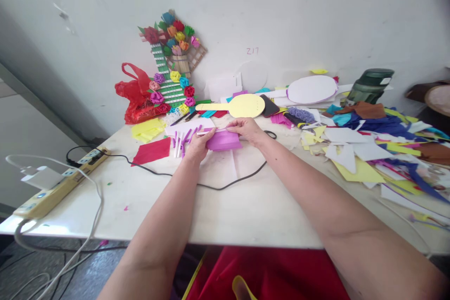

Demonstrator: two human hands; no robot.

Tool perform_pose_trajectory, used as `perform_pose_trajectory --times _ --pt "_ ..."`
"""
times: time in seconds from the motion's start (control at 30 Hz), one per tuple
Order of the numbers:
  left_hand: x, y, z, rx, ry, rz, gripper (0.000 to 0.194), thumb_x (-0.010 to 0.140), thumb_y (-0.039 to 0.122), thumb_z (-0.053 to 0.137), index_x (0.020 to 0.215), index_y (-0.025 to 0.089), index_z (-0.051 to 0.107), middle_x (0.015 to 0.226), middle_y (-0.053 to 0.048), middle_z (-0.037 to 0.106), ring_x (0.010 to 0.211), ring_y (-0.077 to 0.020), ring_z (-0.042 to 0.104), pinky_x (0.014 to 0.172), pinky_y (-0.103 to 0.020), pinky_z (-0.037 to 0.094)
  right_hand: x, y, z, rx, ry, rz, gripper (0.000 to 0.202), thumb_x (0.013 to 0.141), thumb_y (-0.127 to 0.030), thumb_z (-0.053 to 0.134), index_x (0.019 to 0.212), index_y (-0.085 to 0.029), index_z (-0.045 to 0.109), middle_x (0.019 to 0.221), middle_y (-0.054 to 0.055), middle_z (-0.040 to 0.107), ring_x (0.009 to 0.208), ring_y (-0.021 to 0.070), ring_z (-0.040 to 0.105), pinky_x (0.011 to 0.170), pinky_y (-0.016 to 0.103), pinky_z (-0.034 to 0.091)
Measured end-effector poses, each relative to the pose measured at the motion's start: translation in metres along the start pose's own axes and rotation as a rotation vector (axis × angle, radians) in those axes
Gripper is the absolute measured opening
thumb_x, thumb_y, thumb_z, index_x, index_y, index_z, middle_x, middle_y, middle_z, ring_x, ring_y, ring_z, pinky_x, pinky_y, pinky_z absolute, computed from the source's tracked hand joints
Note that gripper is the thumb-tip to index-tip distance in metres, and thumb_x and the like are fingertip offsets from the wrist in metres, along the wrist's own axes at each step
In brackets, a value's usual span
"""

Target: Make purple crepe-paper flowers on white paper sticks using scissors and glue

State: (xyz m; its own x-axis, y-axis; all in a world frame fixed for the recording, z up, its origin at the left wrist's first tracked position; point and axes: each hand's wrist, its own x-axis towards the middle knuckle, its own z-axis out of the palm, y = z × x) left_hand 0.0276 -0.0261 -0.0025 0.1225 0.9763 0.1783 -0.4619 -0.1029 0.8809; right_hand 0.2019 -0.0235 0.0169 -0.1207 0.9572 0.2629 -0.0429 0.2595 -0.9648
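Observation:
Both hands hold a piece of purple crepe paper (224,141) over the middle of the table. My left hand (199,144) pinches its left side, together with a thin white stick (203,133) that lies along the paper's upper edge. The fingers of my right hand (245,130) are closed on the upper right corner of the paper. Left of my hands lie several short rolled sticks (181,142), some white and some purple. Beside them is a red sheet of crepe paper (152,151). A yellow paddle-shaped paper piece (246,106) lies just beyond my hands.
A black cable (220,189) loops across the table to a power strip (63,180) at the left. Paper scraps (355,164) pile up on the right, near a green bottle (370,85). Paper-flower crafts (172,70) and a red plastic bag (132,96) stand against the wall.

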Motion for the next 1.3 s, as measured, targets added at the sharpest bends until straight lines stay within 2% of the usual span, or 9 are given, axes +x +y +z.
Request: perform_pose_trajectory --times 0.1,0.3,0.5,0.63,0.77,0.93,1.13,1.3 --pt "-0.0002 0.0001 -0.0005 0.006 -0.018 -0.001 0.029 0.050 0.027 0.081 0.074 0.015 0.070 0.074 -0.004 0.068 0.071 -0.0156 0.061 0.067 -0.026 0.048 -0.0006 0.0005 -0.0006 0.003 0.005 0.010 0.014 0.062 -0.026 0.069 0.070 -0.015 0.067 0.058 -0.001 0.061 0.050 0.0078 0.050 0.048 0.021 0.041" --pt "0.0008 -0.0002 -0.0017 0.016 -0.020 -0.006 0.027 0.052 0.026 0.080 0.075 0.016 0.072 0.075 -0.005 0.069 0.072 -0.0161 0.062 0.068 -0.027 0.047 -0.0005 0.0004 -0.0003 0.022 0.001 -0.001 0.013 0.059 -0.022 0.070 0.070 -0.015 0.068 0.058 -0.001 0.061 0.051 0.0080 0.050 0.049 0.021 0.041" --pt "-0.0005 0.0015 -0.0007 0.001 -0.034 -0.031 0.019 0.057 0.029 0.078 0.069 0.016 0.070 0.067 -0.002 0.067 0.062 -0.0118 0.058 0.061 -0.023 0.044 -0.0009 -0.0002 0.0005 0.026 0.000 -0.001 0.014 0.057 -0.022 0.071 0.068 -0.014 0.067 0.056 -0.002 0.060 0.050 0.0081 0.050 0.049 0.021 0.042" --pt "-0.0029 0.0043 0.0026 -0.013 -0.015 -0.035 0.028 0.057 0.034 0.078 0.075 0.014 0.071 0.069 -0.004 0.067 0.065 -0.0138 0.060 0.061 -0.024 0.044 -0.0014 -0.0005 0.0012 0.040 0.002 0.008 0.015 0.057 -0.022 0.071 0.068 -0.015 0.067 0.056 -0.002 0.061 0.050 0.0084 0.051 0.048 0.021 0.043" --pt "-0.0047 0.0067 0.0059 -0.021 -0.005 -0.020 0.035 0.053 0.030 0.079 0.082 0.013 0.071 0.072 -0.003 0.068 0.067 -0.0132 0.060 0.063 -0.023 0.044 -0.0004 0.0008 0.0013 0.048 0.000 0.023 0.016 0.058 -0.025 0.071 0.070 -0.015 0.068 0.057 -0.001 0.061 0.048 0.0083 0.051 0.045 0.020 0.042" --pt "-0.0039 0.0061 0.0034 -0.015 -0.047 -0.002 0.029 0.053 0.027 0.080 0.077 0.014 0.071 0.072 -0.003 0.068 0.067 -0.0137 0.060 0.065 -0.024 0.045 -0.0004 0.0009 0.0009 0.051 0.013 0.047 0.018 0.058 -0.029 0.072 0.068 -0.015 0.066 0.054 -0.002 0.059 0.043 0.0077 0.049 0.041 0.020 0.040" --pt "-0.0010 0.0041 -0.0017 -0.001 -0.033 0.033 0.025 0.052 0.025 0.080 0.072 0.014 0.070 0.068 -0.002 0.066 0.063 -0.0120 0.058 0.061 -0.023 0.044 -0.0025 -0.0040 -0.0013 0.056 -0.024 0.063 0.021 0.057 -0.030 0.073 0.068 -0.013 0.066 0.055 -0.002 0.059 0.044 0.0069 0.049 0.041 0.019 0.040" --pt "-0.0011 0.0035 -0.0012 0.003 -0.071 0.035 0.021 0.054 0.026 0.079 0.070 0.015 0.070 0.063 -0.001 0.064 0.061 -0.0111 0.057 0.059 -0.022 0.044 -0.0032 -0.0060 -0.0035 0.041 -0.057 0.070 0.023 0.057 -0.032 0.074 0.068 -0.013 0.066 0.051 -0.002 0.056 0.040 0.0065 0.046 0.039 0.020 0.038"
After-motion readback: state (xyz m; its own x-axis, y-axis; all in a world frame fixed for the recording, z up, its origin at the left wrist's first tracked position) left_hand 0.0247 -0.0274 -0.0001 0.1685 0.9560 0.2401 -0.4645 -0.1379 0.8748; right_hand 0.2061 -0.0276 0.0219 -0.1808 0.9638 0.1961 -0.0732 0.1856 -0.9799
